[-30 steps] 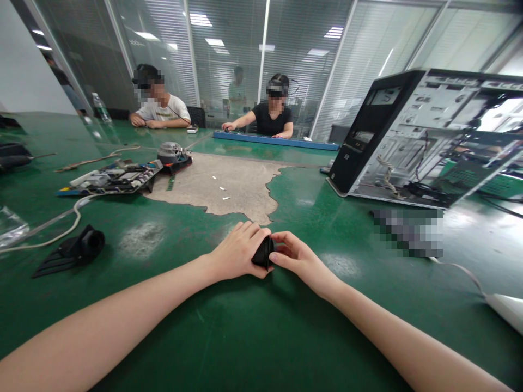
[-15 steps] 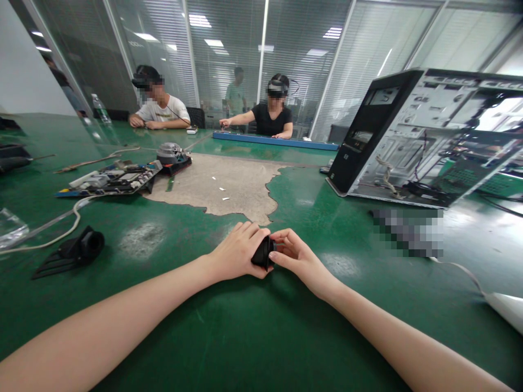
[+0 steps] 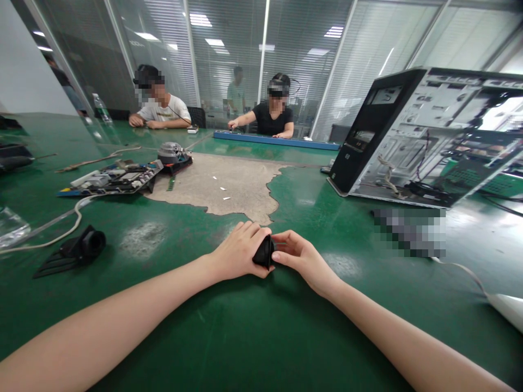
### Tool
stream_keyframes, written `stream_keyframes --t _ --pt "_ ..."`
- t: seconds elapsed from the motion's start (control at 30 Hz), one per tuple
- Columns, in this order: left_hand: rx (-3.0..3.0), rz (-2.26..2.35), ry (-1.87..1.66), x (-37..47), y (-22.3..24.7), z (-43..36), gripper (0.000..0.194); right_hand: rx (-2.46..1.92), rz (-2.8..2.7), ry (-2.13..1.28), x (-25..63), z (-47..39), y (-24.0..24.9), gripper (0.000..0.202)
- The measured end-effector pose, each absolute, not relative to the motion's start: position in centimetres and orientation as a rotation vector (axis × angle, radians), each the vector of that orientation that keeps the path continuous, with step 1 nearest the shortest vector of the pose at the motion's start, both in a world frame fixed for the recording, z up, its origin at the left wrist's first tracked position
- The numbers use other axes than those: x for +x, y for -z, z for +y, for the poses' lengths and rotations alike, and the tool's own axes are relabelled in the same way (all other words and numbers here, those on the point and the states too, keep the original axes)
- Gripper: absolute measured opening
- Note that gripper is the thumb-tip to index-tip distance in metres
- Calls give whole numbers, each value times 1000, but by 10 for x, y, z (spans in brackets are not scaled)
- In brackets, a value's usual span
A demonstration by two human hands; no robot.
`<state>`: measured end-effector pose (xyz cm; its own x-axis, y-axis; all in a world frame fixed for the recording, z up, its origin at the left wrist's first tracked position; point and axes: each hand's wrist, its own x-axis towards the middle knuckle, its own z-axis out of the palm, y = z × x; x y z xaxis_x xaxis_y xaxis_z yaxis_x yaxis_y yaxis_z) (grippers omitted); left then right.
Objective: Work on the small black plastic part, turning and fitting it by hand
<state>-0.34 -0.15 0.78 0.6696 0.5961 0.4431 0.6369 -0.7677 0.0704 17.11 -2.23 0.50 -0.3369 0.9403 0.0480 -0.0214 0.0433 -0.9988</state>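
Note:
A small black plastic part (image 3: 265, 253) rests low on the green table (image 3: 253, 326), held between both my hands in the middle of the view. My left hand (image 3: 239, 251) wraps over its left side with fingers curled on top. My right hand (image 3: 301, 258) pinches its right edge with fingertips and thumb. Most of the part is hidden under my left fingers.
An open computer case (image 3: 425, 136) lies at right. A circuit board (image 3: 112, 178) and a round fan part (image 3: 172, 153) sit at left, with a white cable (image 3: 61, 220) and a black duct piece (image 3: 75, 250). Two people sit at the far end by a blue bar (image 3: 278, 141).
My hands and the black part stay almost still. The person in black at the far end has shifted a hand along the blue bar.

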Motion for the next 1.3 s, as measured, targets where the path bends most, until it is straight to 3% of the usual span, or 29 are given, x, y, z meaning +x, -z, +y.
stream_keyframes --t 0.33,0.63,1.1,1.3 --pt "-2764 -1015 672 -3 -6 -3 48 -953 -1534 -1372 165 -25 -3 36" --pt "-2777 -1011 722 -3 -5 -1 51 -900 -1585 -1326 167 -28 -4 20" --pt "-2765 -1017 665 -3 -7 -2 51 -883 -1625 -1369 171 -30 -5 30" --pt "-2765 -1001 691 -3 -6 -2 52 -869 -1570 -1403 168 -30 -5 24"
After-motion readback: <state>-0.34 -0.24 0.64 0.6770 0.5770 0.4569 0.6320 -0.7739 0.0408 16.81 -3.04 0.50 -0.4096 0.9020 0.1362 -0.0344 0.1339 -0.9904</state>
